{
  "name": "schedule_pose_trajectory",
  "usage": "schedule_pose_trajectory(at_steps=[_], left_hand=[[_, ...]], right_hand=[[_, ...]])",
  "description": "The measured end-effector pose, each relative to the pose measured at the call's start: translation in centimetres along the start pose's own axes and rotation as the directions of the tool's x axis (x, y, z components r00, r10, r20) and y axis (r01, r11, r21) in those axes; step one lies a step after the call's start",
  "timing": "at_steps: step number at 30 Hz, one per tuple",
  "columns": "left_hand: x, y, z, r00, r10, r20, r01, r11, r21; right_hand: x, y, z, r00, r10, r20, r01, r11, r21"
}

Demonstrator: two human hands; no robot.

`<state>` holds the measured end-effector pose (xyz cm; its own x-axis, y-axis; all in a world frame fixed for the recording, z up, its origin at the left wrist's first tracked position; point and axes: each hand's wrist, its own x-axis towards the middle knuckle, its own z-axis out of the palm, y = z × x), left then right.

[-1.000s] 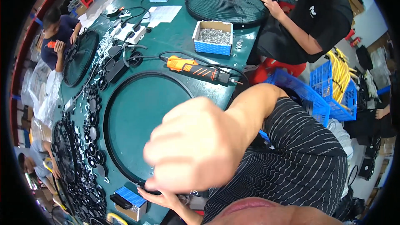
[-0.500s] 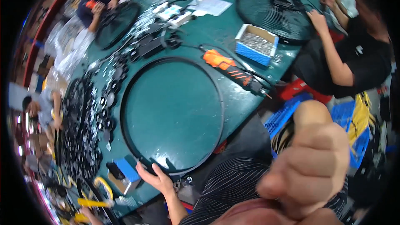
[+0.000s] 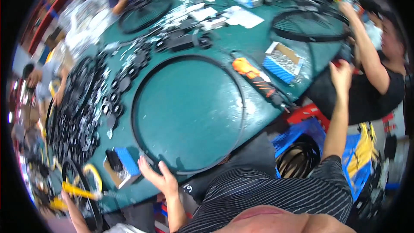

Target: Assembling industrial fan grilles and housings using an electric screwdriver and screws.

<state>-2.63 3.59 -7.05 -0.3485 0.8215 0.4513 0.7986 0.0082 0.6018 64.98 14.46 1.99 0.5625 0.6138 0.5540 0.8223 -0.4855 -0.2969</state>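
A large thin black hoop (image 3: 189, 57) lies on the green table (image 3: 185, 112) in front of me. My left hand (image 3: 159, 179) is at its near left edge, fingers spread, with the fingertips touching or very close to the band. My right hand (image 3: 342, 77) is stretched far out to the right, beyond the table edge. Its fingers look curled together, and blur hides what they may hold; a bit of red shows at the fingertips. An orange and black power screwdriver (image 3: 246, 68) lies right of the hoop, its bit toward the table edge.
A blue and white box (image 3: 276, 70) of small metal parts stands beyond the screwdriver. Left are heaped black round parts (image 3: 77, 121) and a small blue box (image 3: 125, 162). A blue crate (image 3: 282, 144) holds black rings. Co-workers handle round black grilles across the table.
My right hand has swung from a closed fist near my chest outward to the far right. My left hand stays at the hoop. The whole view has shifted slightly.
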Motion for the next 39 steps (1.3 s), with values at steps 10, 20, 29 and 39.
schedule_pose_trajectory(at_steps=[10,20,29,39], left_hand=[[-0.5,-1.6,-0.2,0.998,0.039,-0.057,-0.031,0.991,0.133],[-0.5,-2.6,-0.2,0.961,0.207,-0.184,-0.112,0.898,0.425],[0.6,0.6,-1.0,0.982,0.137,-0.128,-0.092,0.948,0.303],[0.7,0.4,-1.3,0.997,0.075,-0.003,-0.075,0.995,0.067]], right_hand=[[5.0,-19.0,-6.9,0.991,-0.13,0.029,0.133,0.963,-0.233],[-7.1,-28.5,-3.4,0.829,-0.559,-0.035,0.504,0.717,0.481],[-19.1,-31.2,6.6,0.62,-0.783,0.055,0.588,0.51,0.627],[-20.0,-30.3,8.3,0.641,-0.753,0.146,0.415,0.501,0.759]])
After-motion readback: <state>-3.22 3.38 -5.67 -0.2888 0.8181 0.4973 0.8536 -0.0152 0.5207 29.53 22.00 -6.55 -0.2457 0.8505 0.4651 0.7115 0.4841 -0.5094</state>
